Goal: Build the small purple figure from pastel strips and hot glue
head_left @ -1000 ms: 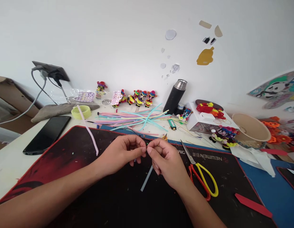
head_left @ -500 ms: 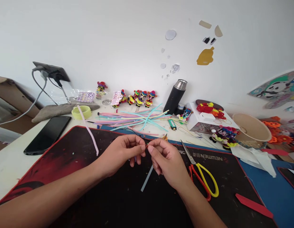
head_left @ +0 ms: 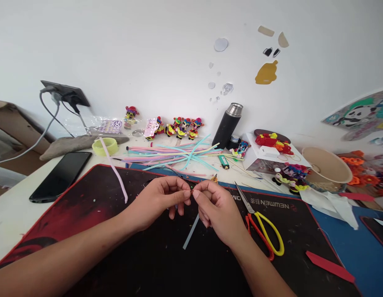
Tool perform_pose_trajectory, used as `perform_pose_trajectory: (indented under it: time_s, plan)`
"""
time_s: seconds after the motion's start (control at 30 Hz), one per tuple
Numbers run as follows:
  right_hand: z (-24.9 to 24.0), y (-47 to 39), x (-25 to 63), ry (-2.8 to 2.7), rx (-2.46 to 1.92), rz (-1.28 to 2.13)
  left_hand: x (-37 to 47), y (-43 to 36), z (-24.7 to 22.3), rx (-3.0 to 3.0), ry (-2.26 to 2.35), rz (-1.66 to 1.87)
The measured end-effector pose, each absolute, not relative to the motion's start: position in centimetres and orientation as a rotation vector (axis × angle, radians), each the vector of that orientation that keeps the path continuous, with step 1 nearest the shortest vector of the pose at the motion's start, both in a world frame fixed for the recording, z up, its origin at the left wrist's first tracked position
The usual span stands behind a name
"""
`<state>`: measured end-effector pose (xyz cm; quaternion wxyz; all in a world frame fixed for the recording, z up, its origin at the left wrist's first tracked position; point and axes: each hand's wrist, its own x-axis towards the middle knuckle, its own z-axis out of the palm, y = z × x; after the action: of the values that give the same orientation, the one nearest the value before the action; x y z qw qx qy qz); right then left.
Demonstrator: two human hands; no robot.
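Above the dark mat, my left hand point(head_left: 165, 196) and my right hand point(head_left: 214, 208) meet fingertip to fingertip. Each is closed in a pinch of thumb and forefinger. Between them shows a tiny reddish piece point(head_left: 191, 191), too small to name and mostly covered by the fingers. A pale translucent stick point(head_left: 190, 234), like a glue stick, lies on the mat with its upper end hidden by my right hand. Scissors point(head_left: 258, 222) with one red and one yellow handle rest just right of that hand, blades pointing away.
Pastel pipe cleaners point(head_left: 166, 154) lie in a pile behind the hands, and a lilac one point(head_left: 115, 173) rests at the left. A black flask point(head_left: 227, 126) leans by the wall near small fuzzy dolls point(head_left: 182, 128). A phone point(head_left: 60, 177) sits left, a red strip point(head_left: 330, 266) right.
The view has shifted very slightly. Both hands stay in their pinch, with only a slight movement of the fingertips.
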<state>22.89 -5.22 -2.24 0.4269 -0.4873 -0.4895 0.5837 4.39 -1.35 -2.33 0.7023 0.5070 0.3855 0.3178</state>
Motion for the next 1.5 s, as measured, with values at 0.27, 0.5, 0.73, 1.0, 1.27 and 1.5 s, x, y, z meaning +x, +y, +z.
perform_pose_trajectory:
  time_s: [0.27,0.5,0.73,1.0,1.27,1.5]
  plan:
    - [-2.1,-5.2,22.9,-1.248,-1.244,1.428,4.4,-1.5,-2.0,1.232,0.912,0.701]
    - [-2.3,-5.2,22.8,-1.262,-1.25,1.42,4.4,-1.9,-1.4,1.428,0.999,0.737]
    - [-2.2,-5.2,22.8,-1.271,-1.264,1.421,4.2,-1.7,-0.9,1.472,0.997,0.714]
    - [-2.3,-5.2,22.5,-1.274,-1.278,1.459,3.7,-1.1,-0.6,1.487,0.99,0.578]
    - [-2.5,-5.3,22.6,-1.313,-1.305,1.485,3.0,-0.8,-0.5,1.605,0.959,0.523]
    - [-2.5,-5.4,22.4,-1.303,-1.312,1.511,2.9,-0.8,-0.3,1.639,0.973,0.455]
